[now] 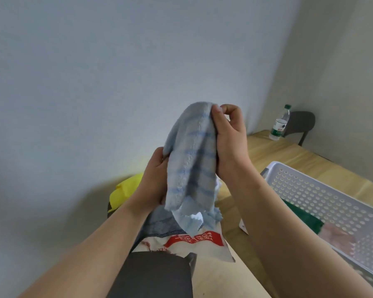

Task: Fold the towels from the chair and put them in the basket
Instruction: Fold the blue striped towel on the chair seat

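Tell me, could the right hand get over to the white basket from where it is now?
Probably yes. The white basket sits open-topped just to the right of the right hand, with nothing between them, though that hand's grip is busy holding the blue towel.

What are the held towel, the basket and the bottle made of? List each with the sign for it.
Light blue striped towel: soft terry or microfibre cloth, judging by its fuzzy matte pile and limp drape.
White basket: likely rigid plastic, smooth, with moulded round holes.
Water bottle: clear plastic, see-through, with a green cap and a printed label.
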The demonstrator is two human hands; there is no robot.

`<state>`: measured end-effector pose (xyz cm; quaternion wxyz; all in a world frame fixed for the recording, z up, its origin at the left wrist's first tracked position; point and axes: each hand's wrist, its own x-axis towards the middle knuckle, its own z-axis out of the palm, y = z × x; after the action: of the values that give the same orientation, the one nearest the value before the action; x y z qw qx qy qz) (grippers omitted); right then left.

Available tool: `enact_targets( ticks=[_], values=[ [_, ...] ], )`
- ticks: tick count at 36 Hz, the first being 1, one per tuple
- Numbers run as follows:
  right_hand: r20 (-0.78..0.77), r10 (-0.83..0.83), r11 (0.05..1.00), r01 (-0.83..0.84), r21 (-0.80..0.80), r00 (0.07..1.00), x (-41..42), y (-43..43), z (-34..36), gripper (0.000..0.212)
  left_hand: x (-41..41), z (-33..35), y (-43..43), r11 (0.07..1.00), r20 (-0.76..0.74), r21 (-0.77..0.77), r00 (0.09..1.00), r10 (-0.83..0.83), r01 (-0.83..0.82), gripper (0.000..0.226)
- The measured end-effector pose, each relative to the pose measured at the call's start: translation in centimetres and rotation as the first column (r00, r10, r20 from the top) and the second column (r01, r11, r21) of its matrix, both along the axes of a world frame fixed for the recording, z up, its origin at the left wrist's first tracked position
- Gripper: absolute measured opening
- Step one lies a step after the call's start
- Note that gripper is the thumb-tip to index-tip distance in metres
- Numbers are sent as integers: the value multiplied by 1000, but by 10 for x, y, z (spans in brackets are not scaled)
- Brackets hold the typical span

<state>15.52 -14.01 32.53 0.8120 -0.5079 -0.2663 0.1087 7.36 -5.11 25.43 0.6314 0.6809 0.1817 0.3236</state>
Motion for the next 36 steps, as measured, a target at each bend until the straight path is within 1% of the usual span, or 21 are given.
enact_targets(
  ticks=[2, 4, 8, 12, 16, 18, 22, 25, 28, 30, 33, 36],
  values=[
    [-13, -37, 998, 37, -54, 999, 2, -11, -9, 22, -7, 1, -5, 993, 37, -110, 998, 53, -49, 11],
    [-42, -57, 992, 52, -111, 998, 2, -18, -24, 22, -17, -3, -10, 983, 59, -157, 993, 102, -92, 14],
    [-120, -53, 978, 27, -209, 991, -4, -21, -64, 22, -32, -21, -7, 952, -27, -251, 984, 174, -175, 12],
    [-157, -83, 945, 27, -325, 984, -10, -18, -108, 23, -40, -50, 0, 934, -180, -182, 944, 276, -308, 19],
    [-168, -113, 904, 31, -426, 979, -13, -15, -161, 20, -44, -95, 8, 916, -276, -181, 913, 302, -358, 20],
    [-176, -126, 876, 26, -482, 976, -13, -13, -192, 19, -44, -126, 16, 920, -351, -134, 886, 303, -368, 18],
    [-181, -129, 837, 9, -548, 975, -15, -6, -265, 21, -48, -198, 28, 943, -491, -14, 824, 284, -333, 20],
    [-173, -133, 809, 6, -587, 976, -22, 1, -325, 22, -55, -259, 35, 937, -559, 74, 764, 322, -341, 22],
    [-133, -144, 768, 26, -640, 981, -24, 6, -392, 22, -58, -321, 41, 928, -596, 189, 713, 369, -323, 23],
    [-109, -122, 731, 15, -682, 986, -28, 9, -439, 24, -58, -362, 44, 932, -596, 227, 716, 363, -284, 20],
    [-93, -77, 721, -9, -692, 993, -36, 13, -502, 26, -57, -423, 45, 938, -581, 256, 738, 343, -234, 13],
    [-46, -28, 720, -12, -694, 999, -43, 15, -549, 23, -57, -468, 41, 940, -580, 233, 740, 340, -249, 10]
  ],
)
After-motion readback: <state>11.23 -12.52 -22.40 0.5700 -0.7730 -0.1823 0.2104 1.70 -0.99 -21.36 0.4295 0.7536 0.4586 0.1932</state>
